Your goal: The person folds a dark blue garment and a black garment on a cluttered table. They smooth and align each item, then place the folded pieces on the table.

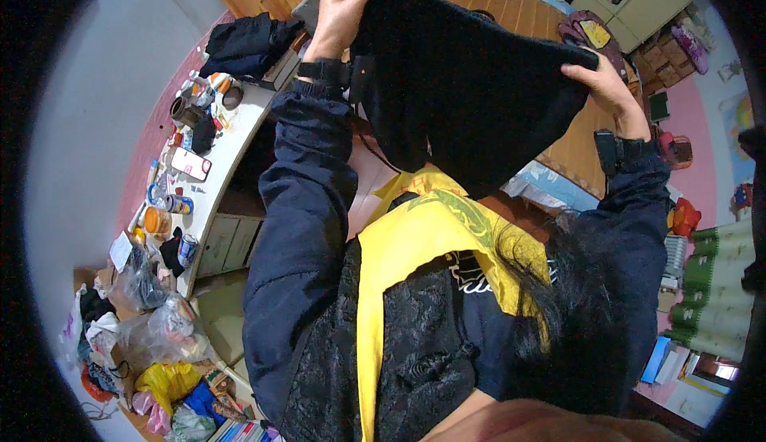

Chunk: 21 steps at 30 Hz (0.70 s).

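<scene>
A black cloth garment (461, 77) is stretched between my two hands, its upper edge running from one to the other and its lower part hanging down. My left hand (338, 17) grips the upper left corner, thumb on the near face. At the right end of the same edge, my right hand (610, 86) pinches the fabric. Which kind of garment it is, I cannot tell. Below the cloth, a yellow apron (407, 238) with a green print covers part of my chest.
Left stands a white desk (239, 122) holding a phone (191, 164), jars, cans and folded dark clothes (248, 44). Ahead is a bed with a brown slatted mat (514, 5). Plastic bags (167, 382) pile up at lower left. A green-edged curtain (715, 292) hangs at right.
</scene>
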Motion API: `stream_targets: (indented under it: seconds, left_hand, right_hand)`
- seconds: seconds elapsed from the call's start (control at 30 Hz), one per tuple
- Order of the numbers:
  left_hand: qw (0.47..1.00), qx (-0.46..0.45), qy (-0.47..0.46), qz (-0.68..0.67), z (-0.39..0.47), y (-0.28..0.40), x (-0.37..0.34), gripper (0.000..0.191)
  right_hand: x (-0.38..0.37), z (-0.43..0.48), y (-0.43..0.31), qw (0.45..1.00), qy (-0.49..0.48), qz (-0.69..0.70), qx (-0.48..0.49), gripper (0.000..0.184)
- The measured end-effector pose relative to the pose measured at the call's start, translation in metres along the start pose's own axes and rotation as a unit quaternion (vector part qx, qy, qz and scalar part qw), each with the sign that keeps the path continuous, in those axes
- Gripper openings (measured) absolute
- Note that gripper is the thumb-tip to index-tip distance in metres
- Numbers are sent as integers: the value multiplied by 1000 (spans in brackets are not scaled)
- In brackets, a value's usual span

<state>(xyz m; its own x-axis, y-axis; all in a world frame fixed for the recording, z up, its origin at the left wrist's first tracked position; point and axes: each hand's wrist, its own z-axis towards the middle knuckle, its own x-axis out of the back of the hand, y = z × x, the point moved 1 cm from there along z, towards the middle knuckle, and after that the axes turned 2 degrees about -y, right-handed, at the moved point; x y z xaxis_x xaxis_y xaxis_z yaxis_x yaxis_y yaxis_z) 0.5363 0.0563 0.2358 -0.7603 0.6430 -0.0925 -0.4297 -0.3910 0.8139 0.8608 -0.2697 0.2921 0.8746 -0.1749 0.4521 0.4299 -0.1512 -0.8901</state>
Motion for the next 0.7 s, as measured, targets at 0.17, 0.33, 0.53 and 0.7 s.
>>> stream_targets:
  seconds: [0.17,0.33,0.53,0.7]
  left_hand:
    - [987,-78,-13,139,6,3,-23,27]
    - [992,-42,98,68,-6,6,-51,23]
    - [973,-39,-25,-228,-9,29,-69,31]
    - [934,-49,-101,-339,-12,61,-97,32]
  right_hand:
    - [24,-9,-6,950,245,1,195,27]
    - [18,-28,-18,891,251,-167,339,25]
    - [21,-60,-78,912,38,-85,399,20]
    - [24,-24,-111,956,-91,29,279,18]
